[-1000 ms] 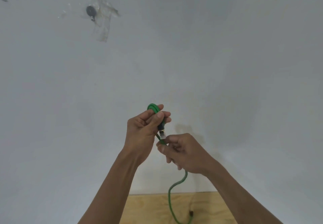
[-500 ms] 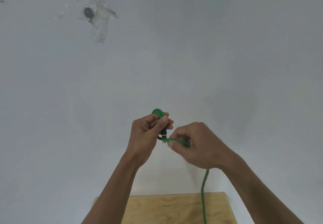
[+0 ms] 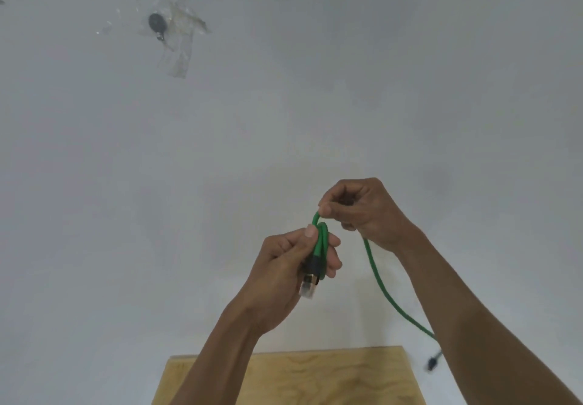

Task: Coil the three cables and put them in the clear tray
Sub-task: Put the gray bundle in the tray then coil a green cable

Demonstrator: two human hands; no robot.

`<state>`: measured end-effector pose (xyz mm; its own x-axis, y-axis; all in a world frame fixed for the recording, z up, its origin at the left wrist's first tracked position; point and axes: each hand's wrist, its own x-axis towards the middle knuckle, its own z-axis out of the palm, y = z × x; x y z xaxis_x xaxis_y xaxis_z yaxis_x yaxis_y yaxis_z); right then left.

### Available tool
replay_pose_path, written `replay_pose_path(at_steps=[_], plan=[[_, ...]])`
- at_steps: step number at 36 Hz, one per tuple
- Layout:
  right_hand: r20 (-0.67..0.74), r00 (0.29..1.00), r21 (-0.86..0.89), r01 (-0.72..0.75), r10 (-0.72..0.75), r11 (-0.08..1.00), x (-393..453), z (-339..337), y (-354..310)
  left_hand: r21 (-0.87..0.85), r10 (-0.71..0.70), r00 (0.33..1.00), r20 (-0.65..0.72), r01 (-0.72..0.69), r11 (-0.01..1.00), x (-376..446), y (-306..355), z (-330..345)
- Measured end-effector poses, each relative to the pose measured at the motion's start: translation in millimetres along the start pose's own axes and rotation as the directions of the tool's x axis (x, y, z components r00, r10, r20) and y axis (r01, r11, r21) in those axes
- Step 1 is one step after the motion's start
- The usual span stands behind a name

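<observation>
Far left on the white wall, a small dark round object (image 3: pixel 156 23) sits under crossed strips of clear tape (image 3: pixel 179 35); no bearing on the work. Moving right, the left hand (image 3: pixel 284 275) is raised in front of the wall, its grip closed around a short bundle of green cable (image 3: pixel 321 246): thumb on one side, fingers curled on the other, the first tight loops clamped together. The clear-ended connector (image 3: pixel 307 289) sticks out below the palm, probably kept free so the plug anchors the coil without being bent. Just above and to the right, the right hand (image 3: pixel 362 212) pinches the same cable between thumb and fingertips, touching the top of the bundle, placed to lay the next turn over the held loops. From that pinch the loose length (image 3: pixel 383 288) hangs down and runs behind the right forearm; a dark end (image 3: pixel 432 363) shows blurred near the lower right. Below, the corner of a plywood bench (image 3: pixel 315 376) is visible. Neither the clear tray nor the other two cables are in view. Judgement: coiling of this cable is at an early stage, with much slack left to wind.
</observation>
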<state>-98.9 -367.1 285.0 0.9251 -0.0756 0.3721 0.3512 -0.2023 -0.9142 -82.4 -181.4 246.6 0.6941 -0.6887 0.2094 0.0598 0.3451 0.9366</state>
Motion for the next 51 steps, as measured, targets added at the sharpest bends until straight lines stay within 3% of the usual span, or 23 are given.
replay_pose_path(at_steps=[7,15,21,28,34,37,42,45,51], plan=[[-0.084,0.991,0.116,-0.098,0.108,0.988,-16,22,28,-0.068,0.109,0.992,0.069,-0.104,0.992,5,11,-1],[-0.090,0.984,-0.168,-0.169,0.155,0.971,-35,43,31,-0.151,0.175,0.984,0.030,-0.169,0.974,18,27,-13],[0.035,0.981,-0.387,-0.162,0.190,0.908,-40,46,14,0.091,0.177,0.982,-0.071,-0.170,0.981,25,30,-27],[0.085,0.972,-0.573,-0.131,0.217,0.809,-34,47,-6,0.413,0.179,0.981,-0.080,-0.131,0.901,19,26,-37],[0.214,0.960,-0.527,-0.042,0.181,0.849,-29,46,-23,0.578,0.124,0.988,-0.093,-0.048,0.814,10,19,-47],[0.250,0.960,-0.492,0.015,0.125,0.871,-22,40,-33,0.577,0.066,0.997,-0.051,-0.025,0.817,4,18,-49],[0.198,0.980,-0.382,0.079,-0.002,0.921,-4,25,-38,0.421,-0.076,0.997,0.017,0.061,0.905,-7,17,-46],[0.145,0.988,-0.330,0.106,-0.061,0.938,5,18,-33,0.293,-0.093,0.994,0.053,0.073,0.953,-12,14,-41],[-0.049,0.999,0.105,-0.002,0.007,0.995,8,24,5,0.023,-0.010,0.991,0.134,0.007,1.000,-14,18,-27]])
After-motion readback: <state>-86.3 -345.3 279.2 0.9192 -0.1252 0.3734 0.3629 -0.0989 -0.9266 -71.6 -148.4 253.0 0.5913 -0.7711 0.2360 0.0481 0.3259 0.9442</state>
